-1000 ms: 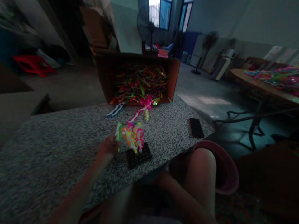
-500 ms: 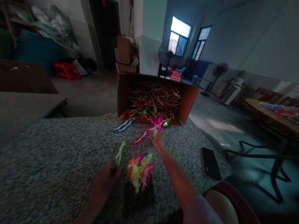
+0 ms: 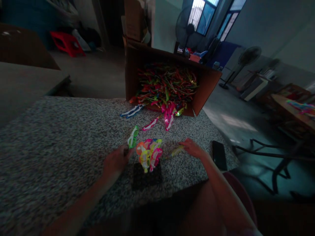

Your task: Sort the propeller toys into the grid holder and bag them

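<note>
My left hand (image 3: pixel 117 162) is closed round the lower end of a green translucent plastic piece with white (image 3: pixel 133 137), which looks like small toy glasses. On the right, the fingers of my right hand (image 3: pixel 193 148) pinch a yellow plastic piece (image 3: pixel 177 150), smeared by motion. Between my hands a cluster of orange, yellow and pink pieces (image 3: pixel 149 154) sits at the far end of a dark square block (image 3: pixel 147 178). Beyond them lie a pink piece (image 3: pixel 150 124), a bunch of pink pieces (image 3: pixel 169 117) and a blue one (image 3: pixel 132 111).
An open cardboard box (image 3: pixel 208 87) lies on its side at the back of the speckled stone table (image 3: pixel 73 131), full of tangled colourful pieces. A black phone (image 3: pixel 219 155) lies near the right edge. Behind are a red stool (image 3: pixel 67 43) and standing fans (image 3: pixel 249 55).
My right hand has drawn back from the box's mouth towards me and right, bringing a yellow piece. My left hand still grips the green piece. The view has tilted downward.
</note>
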Demonstrator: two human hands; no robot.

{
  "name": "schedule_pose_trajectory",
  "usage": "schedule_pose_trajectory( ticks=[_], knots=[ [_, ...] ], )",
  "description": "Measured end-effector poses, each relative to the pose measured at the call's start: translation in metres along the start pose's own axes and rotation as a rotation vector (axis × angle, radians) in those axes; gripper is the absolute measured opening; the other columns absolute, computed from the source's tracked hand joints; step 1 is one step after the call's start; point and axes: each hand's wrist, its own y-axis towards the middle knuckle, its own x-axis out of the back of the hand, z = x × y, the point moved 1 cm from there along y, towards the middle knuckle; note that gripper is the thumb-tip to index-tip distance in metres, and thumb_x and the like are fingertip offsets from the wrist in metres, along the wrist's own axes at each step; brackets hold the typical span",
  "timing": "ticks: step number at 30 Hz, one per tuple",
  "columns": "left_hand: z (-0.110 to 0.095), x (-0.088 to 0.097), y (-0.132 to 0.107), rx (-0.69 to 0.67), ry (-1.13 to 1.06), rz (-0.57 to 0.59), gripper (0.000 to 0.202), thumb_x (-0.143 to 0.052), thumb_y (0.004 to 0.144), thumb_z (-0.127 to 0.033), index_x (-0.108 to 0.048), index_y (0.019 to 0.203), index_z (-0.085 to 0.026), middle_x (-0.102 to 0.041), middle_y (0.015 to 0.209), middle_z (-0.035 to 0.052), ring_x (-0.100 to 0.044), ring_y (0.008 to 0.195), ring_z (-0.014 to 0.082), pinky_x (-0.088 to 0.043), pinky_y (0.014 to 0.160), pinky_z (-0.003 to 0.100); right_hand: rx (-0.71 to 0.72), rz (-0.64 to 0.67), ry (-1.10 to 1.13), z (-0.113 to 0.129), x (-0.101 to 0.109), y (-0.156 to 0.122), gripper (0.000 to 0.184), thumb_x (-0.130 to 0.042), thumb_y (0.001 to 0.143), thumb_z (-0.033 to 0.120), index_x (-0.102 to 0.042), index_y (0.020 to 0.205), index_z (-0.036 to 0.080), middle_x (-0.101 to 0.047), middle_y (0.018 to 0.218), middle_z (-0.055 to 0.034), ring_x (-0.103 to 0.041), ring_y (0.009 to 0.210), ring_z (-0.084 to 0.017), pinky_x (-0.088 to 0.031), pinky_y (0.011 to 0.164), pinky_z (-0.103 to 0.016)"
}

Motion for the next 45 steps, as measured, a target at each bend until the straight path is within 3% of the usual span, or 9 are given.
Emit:
schedule_pose_trajectory(
  ticks=[4,7,10,15,19,23,26,32,45],
  knots=[
    [0.006,0.009,-0.001,-0.012,0.044,0.070,0.046,-0.038,0.085,-0.053,-0.064,0.073,-0.017,-0.068,0.072,0.0093,-0.064,0.069,0.0243,-0.039,0.057,0.028,-0.159,-0.370,-0.126,0.030,-0.004,-0.006,0.052,-0.045,0.083,0.004,-0.053,0.130,0.025,-0.053,0.130,-0.0104,-0.046,0.122,-0.025,-0.035,0.099,-0.039],
    [0.019,0.011,-0.017,0.034,-0.155,0.011,0.043,-0.043,0.079,-0.053,-0.065,0.073,-0.017,-0.068,0.072,0.0084,-0.063,0.068,0.0239,-0.041,0.060,0.029,-0.376,-0.525,0.037,0.061,-0.023,-0.012,0.031,-0.046,0.091,0.025,-0.057,0.118,0.015,-0.066,0.104,-0.0132,-0.061,0.095,-0.022,-0.044,0.082,-0.030],
    [0.026,0.012,-0.041,0.104,-0.433,-0.095,0.039,-0.052,0.071,-0.052,-0.068,0.079,-0.017,-0.068,0.073,0.0062,-0.062,0.069,0.0231,-0.043,0.062,0.029,-0.533,-0.434,0.196,0.086,-0.042,-0.015,0.037,-0.057,0.085,0.046,-0.064,0.092,0.011,-0.069,0.080,-0.0147,-0.065,0.077,-0.024,-0.045,0.068,-0.029],
    [0.022,0.015,-0.081,0.295,-1.058,0.040,0.045,-0.068,0.054,-0.057,-0.064,0.075,-0.018,-0.063,0.066,0.0016,-0.056,0.060,0.0159,-0.044,0.056,0.025,-0.549,-0.302,0.410,0.094,-0.055,-0.035,0.018,-0.064,0.076,0.032,-0.060,0.069,0.015,-0.068,0.069,-0.0108,-0.067,0.069,-0.022,-0.046,0.060,-0.026],
    [0.003,0.008,-0.107,0.206,-1.230,0.151,0.043,-0.075,0.054,-0.050,-0.061,0.078,-0.018,-0.062,0.069,-0.0009,-0.057,0.063,0.0130,-0.049,0.061,0.024,-0.454,-0.420,0.923,0.100,-0.069,-0.071,0.027,-0.058,0.080,0.037,-0.053,0.096,0.017,-0.064,0.064,0.0003,-0.062,0.049,-0.016,-0.048,0.048,-0.025],
    [-0.025,-0.011,-0.119,0.018,-1.087,-0.027,0.036,-0.074,0.059,-0.045,-0.058,0.075,-0.018,-0.059,0.065,-0.0029,-0.057,0.061,0.0126,-0.048,0.060,0.023,-0.334,-0.474,1.365,0.124,-0.079,-0.088,0.053,-0.069,0.069,0.040,-0.045,0.111,0.020,-0.063,0.072,0.0031,-0.065,0.054,-0.016,-0.056,0.053,-0.028],
    [-0.038,-0.021,-0.120,-0.114,-0.897,-0.142,0.028,-0.068,0.068,-0.043,-0.058,0.072,-0.018,-0.060,0.065,-0.0030,-0.056,0.060,0.0118,-0.046,0.059,0.022,-0.258,-0.472,1.324,0.141,-0.079,-0.086,0.034,-0.063,0.076,0.040,-0.054,0.100,0.018,-0.065,0.077,-0.0012,-0.067,0.061,-0.016,-0.058,0.058,-0.028],
    [-0.033,-0.030,-0.115,-0.266,-0.658,-0.187,0.028,-0.060,0.079,-0.047,-0.060,0.076,-0.019,-0.066,0.070,-0.0008,-0.061,0.061,0.0131,-0.049,0.061,0.023,-0.119,-0.532,1.018,0.160,-0.073,-0.081,0.019,-0.054,0.087,0.030,-0.056,0.103,0.019,-0.069,0.088,-0.0049,-0.067,0.069,-0.015,-0.056,0.066,-0.026],
    [-0.021,-0.035,-0.111,-0.527,-0.528,-0.230,0.019,-0.053,0.088,-0.034,-0.063,0.090,-0.018,-0.069,0.082,0.0040,-0.066,0.071,0.0143,-0.053,0.067,0.022,0.001,-0.762,0.617,0.180,-0.083,-0.083,0.019,-0.055,0.091,0.034,-0.064,0.090,0.018,-0.071,0.079,-0.0047,-0.067,0.073,-0.016,-0.051,0.068,-0.025]
  ],
)
